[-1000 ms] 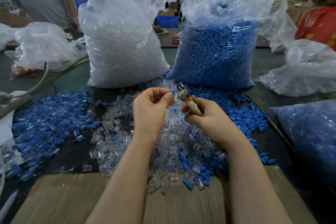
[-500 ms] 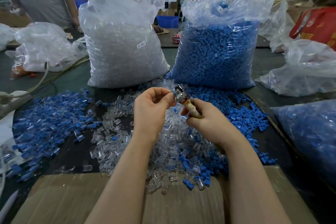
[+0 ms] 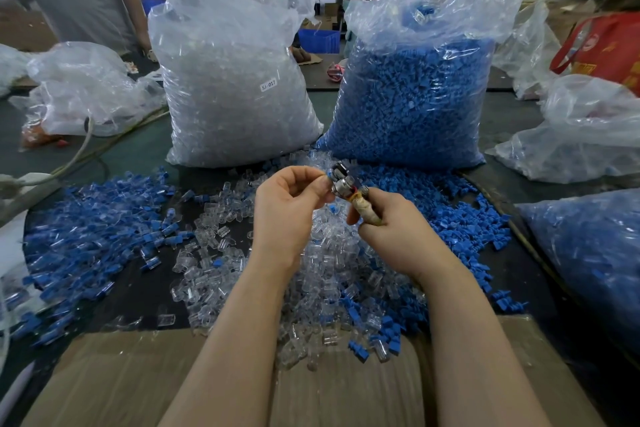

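On the dark surface [image 3: 131, 152], a bag of clear caps [image 3: 235, 90] stands beyond the left grip [image 3: 289, 210] and a bag of blue caps [image 3: 415, 100] beyond the right grip [image 3: 398, 234]. The right clasps a metal-tipped tool [image 3: 349, 189]; the left pinches a blue cap [image 3: 326, 178] at its tip.

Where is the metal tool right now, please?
Head view, centre: the tool is gripped by the right hand, above the clear pile, in front of the blue bag; the left hand pinches a blue piece against its metal tip.
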A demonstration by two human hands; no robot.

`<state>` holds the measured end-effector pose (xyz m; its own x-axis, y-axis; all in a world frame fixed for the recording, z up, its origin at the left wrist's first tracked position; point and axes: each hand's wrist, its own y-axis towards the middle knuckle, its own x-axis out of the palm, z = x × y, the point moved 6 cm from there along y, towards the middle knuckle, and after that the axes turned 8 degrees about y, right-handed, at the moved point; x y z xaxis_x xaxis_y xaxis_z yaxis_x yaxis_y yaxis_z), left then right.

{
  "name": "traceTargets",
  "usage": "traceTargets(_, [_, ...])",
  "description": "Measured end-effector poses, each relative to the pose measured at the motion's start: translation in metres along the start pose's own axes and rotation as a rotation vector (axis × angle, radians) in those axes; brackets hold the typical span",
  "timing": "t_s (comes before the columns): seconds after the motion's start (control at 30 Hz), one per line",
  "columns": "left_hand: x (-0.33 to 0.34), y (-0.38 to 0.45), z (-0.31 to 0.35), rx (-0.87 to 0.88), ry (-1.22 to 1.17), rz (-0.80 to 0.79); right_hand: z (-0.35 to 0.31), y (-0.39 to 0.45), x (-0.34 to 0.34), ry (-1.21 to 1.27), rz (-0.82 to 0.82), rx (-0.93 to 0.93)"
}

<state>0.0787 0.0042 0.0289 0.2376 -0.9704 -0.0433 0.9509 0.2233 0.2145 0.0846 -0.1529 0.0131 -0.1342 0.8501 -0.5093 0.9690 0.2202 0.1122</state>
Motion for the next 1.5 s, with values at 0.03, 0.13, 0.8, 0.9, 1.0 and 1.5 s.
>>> traceTargets(0.03, [0.0,0.0,0.0,-0.009,-0.001,-0.004,0.0,0.0,0.0,-0.01,-0.004,0.001])
traceTargets(0.13, [0.0,0.001,-0.006,-0.091,-0.042,-0.028,0.001,0.001,0.001,-0.047,-0.011,-0.002])
traceTargets(0.8, [-0.125,-0.018,-0.055,-0.538,-1.155,0.972,0.041,-0.006,-0.032,-0.429,0.334,0.452])
traceTargets(0.9, [-0.128,-0.016,-0.058,-0.496,-1.197,0.97,0.042,-0.007,-0.032,-0.45,0.343,0.479])
traceTargets(1.0, [-0.126,-0.008,-0.058,-0.477,-1.053,0.851,0.042,-0.007,-0.03,-0.466,0.327,0.502])
traceTargets(1.5, [-0.068,0.01,-0.041,-0.355,1.439,-0.078,0.042,-0.005,-0.022,-0.533,0.215,0.531])
